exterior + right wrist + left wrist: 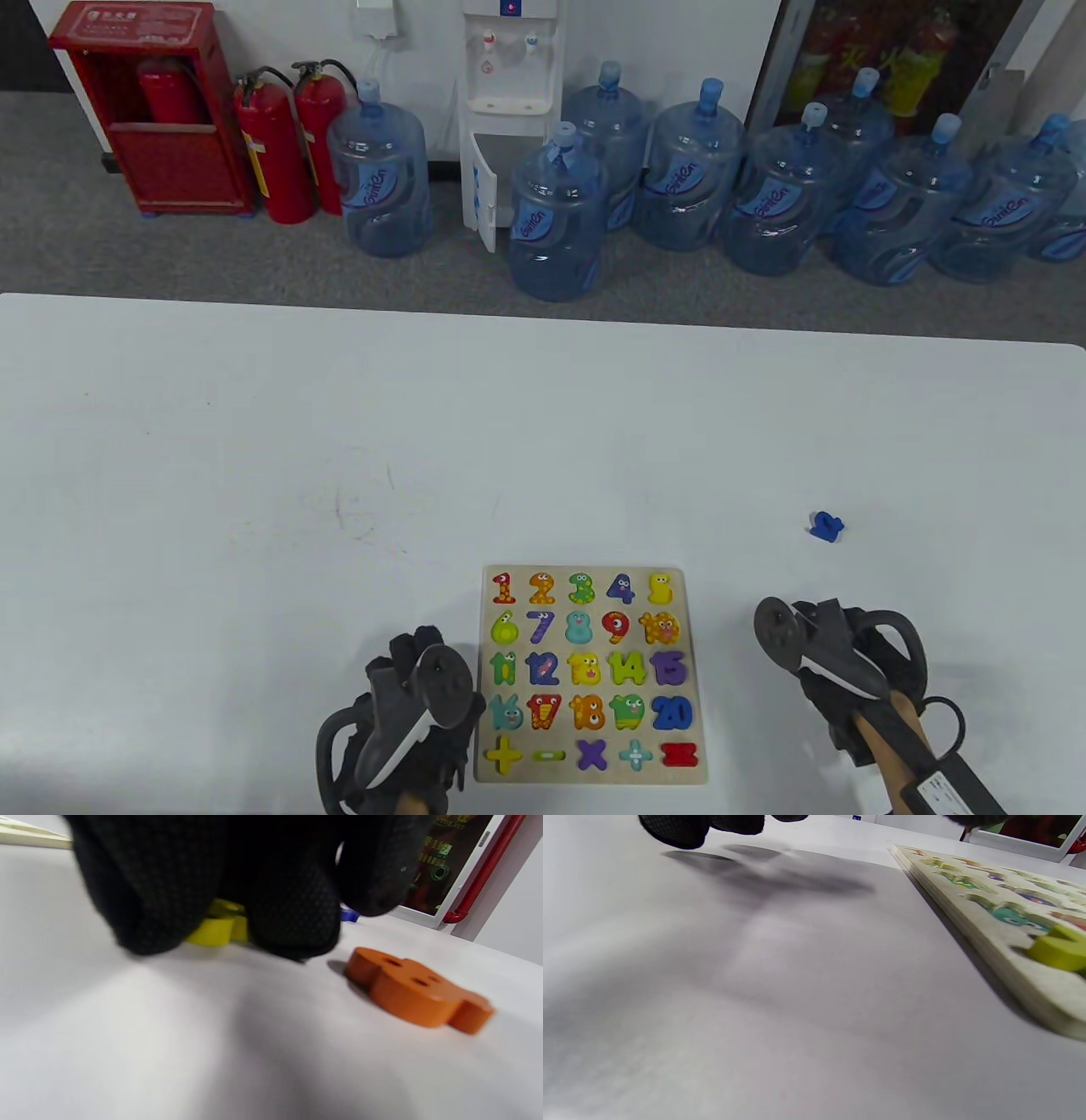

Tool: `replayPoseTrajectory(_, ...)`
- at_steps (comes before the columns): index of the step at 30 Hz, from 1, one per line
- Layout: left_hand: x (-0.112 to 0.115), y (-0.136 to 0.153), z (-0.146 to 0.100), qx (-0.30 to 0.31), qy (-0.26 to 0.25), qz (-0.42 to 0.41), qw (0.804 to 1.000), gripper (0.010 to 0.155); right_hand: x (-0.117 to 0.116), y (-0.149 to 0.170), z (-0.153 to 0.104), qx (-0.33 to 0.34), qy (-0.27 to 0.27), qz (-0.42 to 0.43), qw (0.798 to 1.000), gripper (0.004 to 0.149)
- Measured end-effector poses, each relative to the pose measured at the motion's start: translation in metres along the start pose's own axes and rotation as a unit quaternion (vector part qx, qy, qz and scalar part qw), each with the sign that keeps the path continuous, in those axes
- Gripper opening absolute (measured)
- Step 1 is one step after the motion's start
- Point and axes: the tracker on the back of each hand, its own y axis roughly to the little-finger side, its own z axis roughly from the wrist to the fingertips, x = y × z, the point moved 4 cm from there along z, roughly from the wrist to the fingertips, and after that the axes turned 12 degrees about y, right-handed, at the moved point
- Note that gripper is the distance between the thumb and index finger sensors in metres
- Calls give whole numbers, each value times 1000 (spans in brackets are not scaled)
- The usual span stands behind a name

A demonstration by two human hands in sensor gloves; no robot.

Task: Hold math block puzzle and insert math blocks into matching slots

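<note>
Table view: puzzle board between left hand and right hand; blue block well apart.

Left wrist view: fingers off board, nothing held.

Right wrist view: fingers closing around yellow block, grip unclear; orange block just beside. Risk: unheld board sliding on insertion.

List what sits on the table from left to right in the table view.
left hand → puzzle board → right hand. The blue block lies farther back, overlapping the right hand's span.
</note>
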Motion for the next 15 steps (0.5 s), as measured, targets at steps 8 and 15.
replayPoseTrajectory(8,0,2,-1,-5,0,0,1000,84,3,-16,-8,13,15,-40,999,64)
replayPoseTrajectory(15,-1,3,-1,-16,-2,-1,1000,84,10,-18,-10,19,-14,-67,997,77)
